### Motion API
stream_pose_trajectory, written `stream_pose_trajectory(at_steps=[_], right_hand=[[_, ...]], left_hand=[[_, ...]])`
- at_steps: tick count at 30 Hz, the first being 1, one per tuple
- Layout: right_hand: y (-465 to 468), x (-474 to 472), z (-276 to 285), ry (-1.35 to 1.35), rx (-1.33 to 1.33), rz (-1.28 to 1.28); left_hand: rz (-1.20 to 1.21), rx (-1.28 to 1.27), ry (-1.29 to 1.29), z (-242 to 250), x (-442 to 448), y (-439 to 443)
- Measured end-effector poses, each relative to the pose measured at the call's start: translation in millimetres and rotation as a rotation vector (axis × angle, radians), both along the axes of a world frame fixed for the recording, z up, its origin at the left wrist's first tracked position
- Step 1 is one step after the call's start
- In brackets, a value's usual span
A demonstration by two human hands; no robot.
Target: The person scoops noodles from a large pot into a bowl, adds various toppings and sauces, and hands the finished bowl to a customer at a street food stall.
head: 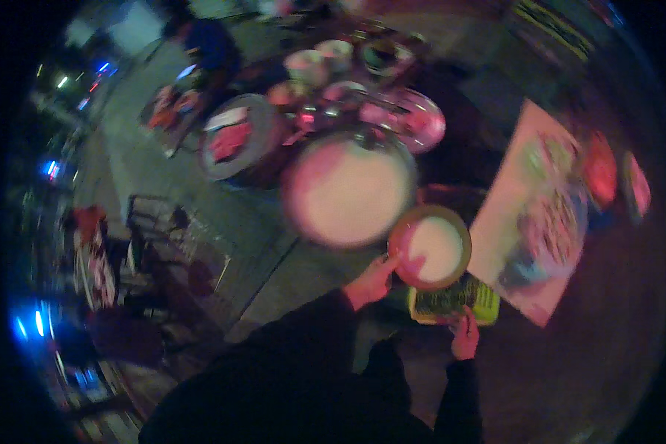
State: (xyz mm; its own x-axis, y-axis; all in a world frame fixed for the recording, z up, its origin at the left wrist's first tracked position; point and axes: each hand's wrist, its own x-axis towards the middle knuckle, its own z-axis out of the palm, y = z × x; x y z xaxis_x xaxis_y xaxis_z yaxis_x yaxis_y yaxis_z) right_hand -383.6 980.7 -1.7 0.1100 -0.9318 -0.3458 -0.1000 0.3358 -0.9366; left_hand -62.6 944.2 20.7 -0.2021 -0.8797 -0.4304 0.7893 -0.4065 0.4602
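Note:
My left hand [372,280] grips the left rim of a round bowl [462,266]. A smooth, pale, creamy liquid [438,247] lies inside it, and my thumb reaches over the rim. My right hand [465,337] is at the near edge of a yellow-green plastic basket [491,308], its fingers drawn together; blur hides whether they hold something. Dark contents [449,297] show in the basket, which sits partly beneath the bowl. Just beyond the bowl is a large round vessel [288,205] with a pale surface inside [361,197].
On the right a pale board [494,227] carries blurred food in plastic [552,222]. A round tray [211,166] with red and white items stands far left. Several cups [305,64] and a shiny pink-lit plate [430,119] are at the back. A person [208,50] is at upper left.

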Motion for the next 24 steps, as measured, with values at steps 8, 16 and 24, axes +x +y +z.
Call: stream_pose_trajectory(at_steps=[8, 16, 24], right_hand=[[-60, 255, 101, -0.188, 0.096, 0.498], [-24, 528, 108, -0.044, -0.197, 0.920], [2, 818, 106, -0.173, -0.101, 0.948]], left_hand=[[0.467, 0.117, -0.063, 89, 147, 155], [0.697, 0.204, -0.103, 89, 367, 240], [0.778, 0.240, -0.192, 68, 618, 285]])
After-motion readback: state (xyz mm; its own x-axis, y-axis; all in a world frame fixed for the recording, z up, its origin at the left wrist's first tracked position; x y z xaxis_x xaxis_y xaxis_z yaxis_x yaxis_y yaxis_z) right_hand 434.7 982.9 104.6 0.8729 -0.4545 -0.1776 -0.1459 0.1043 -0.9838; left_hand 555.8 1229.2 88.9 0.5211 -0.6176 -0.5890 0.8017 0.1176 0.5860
